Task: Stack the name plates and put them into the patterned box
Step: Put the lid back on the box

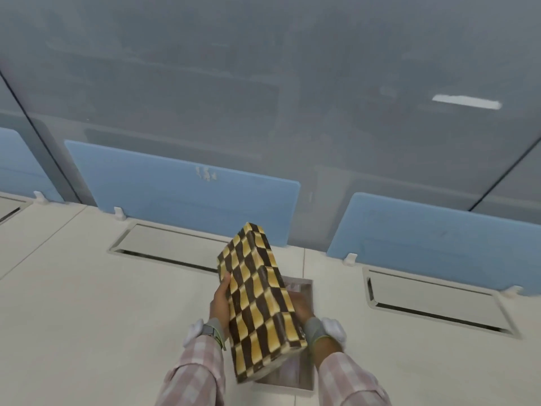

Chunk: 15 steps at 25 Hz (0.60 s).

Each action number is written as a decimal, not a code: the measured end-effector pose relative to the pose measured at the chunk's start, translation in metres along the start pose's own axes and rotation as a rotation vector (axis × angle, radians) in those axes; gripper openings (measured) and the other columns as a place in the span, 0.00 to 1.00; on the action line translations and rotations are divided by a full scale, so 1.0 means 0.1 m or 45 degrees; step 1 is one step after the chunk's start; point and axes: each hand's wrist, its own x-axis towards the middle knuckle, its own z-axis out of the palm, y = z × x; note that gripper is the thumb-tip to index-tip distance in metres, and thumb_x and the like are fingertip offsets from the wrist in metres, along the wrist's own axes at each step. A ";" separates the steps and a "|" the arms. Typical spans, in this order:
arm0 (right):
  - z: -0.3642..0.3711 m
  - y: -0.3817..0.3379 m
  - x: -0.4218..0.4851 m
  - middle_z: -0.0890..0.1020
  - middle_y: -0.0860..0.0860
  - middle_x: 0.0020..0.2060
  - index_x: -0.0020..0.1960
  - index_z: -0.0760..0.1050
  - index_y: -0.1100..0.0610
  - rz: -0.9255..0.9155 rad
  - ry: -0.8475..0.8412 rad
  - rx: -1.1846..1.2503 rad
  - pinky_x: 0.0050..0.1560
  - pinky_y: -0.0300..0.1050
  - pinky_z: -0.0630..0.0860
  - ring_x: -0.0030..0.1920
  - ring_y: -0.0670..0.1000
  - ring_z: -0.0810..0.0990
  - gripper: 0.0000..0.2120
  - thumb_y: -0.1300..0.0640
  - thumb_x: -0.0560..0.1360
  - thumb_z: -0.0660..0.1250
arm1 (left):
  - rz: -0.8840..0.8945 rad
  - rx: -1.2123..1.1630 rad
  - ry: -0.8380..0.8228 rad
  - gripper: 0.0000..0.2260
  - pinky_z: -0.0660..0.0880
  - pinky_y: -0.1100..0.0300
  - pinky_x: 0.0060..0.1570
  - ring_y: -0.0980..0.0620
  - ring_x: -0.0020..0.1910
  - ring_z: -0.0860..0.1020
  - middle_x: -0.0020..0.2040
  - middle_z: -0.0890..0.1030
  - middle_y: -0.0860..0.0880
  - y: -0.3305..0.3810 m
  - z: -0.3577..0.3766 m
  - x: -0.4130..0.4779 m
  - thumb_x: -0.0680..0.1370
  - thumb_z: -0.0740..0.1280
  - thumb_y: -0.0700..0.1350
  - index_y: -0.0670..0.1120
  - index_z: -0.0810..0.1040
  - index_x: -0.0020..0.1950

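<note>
A long box piece with a brown and yellow checker pattern (pixel 257 300) is tilted above the desk, held between both hands. My left hand (pixel 220 303) grips its left long side. My right hand (pixel 301 307) holds its right side, mostly hidden behind it. Under it on the desk lies an open box part (pixel 304 373) with a pale rim and a pinkish-brown inside; what lies in it is too blurred to tell. No name plates can be made out separately.
The cream desk (pixel 102 332) has two recessed cable flaps (pixel 169 244) (pixel 433 300) along its back. Blue divider panels (pixel 181 186) (pixel 439 241) stand at the far edge before a grey frosted wall.
</note>
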 end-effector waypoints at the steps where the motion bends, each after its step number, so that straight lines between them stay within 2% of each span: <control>1: -0.14 0.03 0.00 0.82 0.55 0.48 0.58 0.79 0.63 0.098 0.049 0.119 0.53 0.51 0.76 0.50 0.57 0.80 0.21 0.47 0.81 0.59 | 0.023 0.081 0.084 0.36 0.73 0.45 0.65 0.40 0.57 0.80 0.57 0.82 0.43 -0.03 0.04 0.03 0.64 0.71 0.71 0.45 0.79 0.59; 2: -0.30 0.09 -0.01 0.83 0.52 0.43 0.59 0.80 0.59 0.181 0.077 0.246 0.43 0.48 0.77 0.43 0.55 0.81 0.27 0.37 0.78 0.58 | 0.037 0.151 0.144 0.37 0.73 0.45 0.64 0.40 0.56 0.80 0.57 0.82 0.42 -0.06 0.12 0.02 0.63 0.72 0.69 0.43 0.79 0.60; 3: -0.43 0.17 -0.01 0.83 0.51 0.38 0.55 0.81 0.56 0.213 0.078 0.294 0.37 0.45 0.75 0.37 0.52 0.81 0.30 0.32 0.75 0.59 | 0.014 0.223 0.176 0.36 0.74 0.46 0.63 0.40 0.55 0.80 0.56 0.82 0.41 -0.10 0.20 0.01 0.62 0.73 0.66 0.41 0.80 0.58; 4: -0.50 0.23 0.01 0.85 0.52 0.38 0.53 0.82 0.57 0.232 0.060 0.240 0.37 0.44 0.77 0.36 0.53 0.82 0.30 0.31 0.72 0.62 | 0.015 0.265 0.178 0.32 0.75 0.46 0.62 0.40 0.53 0.79 0.56 0.82 0.41 -0.12 0.29 -0.01 0.60 0.72 0.62 0.41 0.81 0.54; 6: -0.56 0.39 0.02 0.87 0.57 0.45 0.52 0.83 0.60 0.304 0.104 0.024 0.47 0.52 0.84 0.45 0.56 0.85 0.34 0.30 0.68 0.66 | 0.004 0.450 0.168 0.22 0.75 0.48 0.59 0.41 0.50 0.78 0.55 0.81 0.41 -0.18 0.47 -0.07 0.58 0.69 0.55 0.42 0.80 0.45; 7: -0.57 0.51 0.07 0.87 0.58 0.47 0.50 0.83 0.62 0.326 0.136 -0.042 0.52 0.56 0.83 0.47 0.58 0.85 0.37 0.28 0.66 0.65 | 0.007 0.558 0.175 0.21 0.75 0.50 0.57 0.41 0.49 0.77 0.56 0.81 0.40 -0.23 0.54 -0.06 0.59 0.69 0.53 0.42 0.80 0.47; 9: -0.61 0.86 0.31 0.86 0.59 0.45 0.44 0.82 0.62 0.293 0.183 -0.089 0.53 0.60 0.83 0.47 0.59 0.85 0.38 0.25 0.65 0.60 | 0.045 0.717 0.216 0.23 0.73 0.53 0.57 0.41 0.53 0.77 0.60 0.81 0.41 -0.37 0.62 0.02 0.67 0.72 0.52 0.41 0.80 0.57; 11: -0.59 0.91 0.28 0.85 0.58 0.41 0.37 0.78 0.59 0.266 0.243 -0.176 0.53 0.58 0.82 0.44 0.58 0.84 0.36 0.26 0.69 0.56 | 0.092 0.766 0.225 0.22 0.73 0.55 0.59 0.41 0.58 0.78 0.62 0.81 0.43 -0.50 0.64 0.10 0.72 0.72 0.51 0.42 0.79 0.63; 13: -0.56 0.81 0.21 0.81 0.54 0.32 0.31 0.72 0.57 0.242 0.342 -0.279 0.51 0.52 0.81 0.38 0.56 0.80 0.32 0.30 0.74 0.54 | 0.112 0.777 0.234 0.21 0.73 0.55 0.58 0.41 0.57 0.79 0.59 0.83 0.44 -0.58 0.64 0.15 0.72 0.72 0.54 0.44 0.81 0.60; 15: -0.54 0.74 0.19 0.80 0.52 0.32 0.31 0.73 0.56 0.228 0.438 -0.368 0.48 0.48 0.76 0.39 0.56 0.80 0.30 0.33 0.77 0.54 | 0.125 0.782 0.250 0.23 0.74 0.54 0.55 0.41 0.54 0.80 0.56 0.84 0.43 -0.59 0.64 0.18 0.70 0.73 0.58 0.43 0.82 0.57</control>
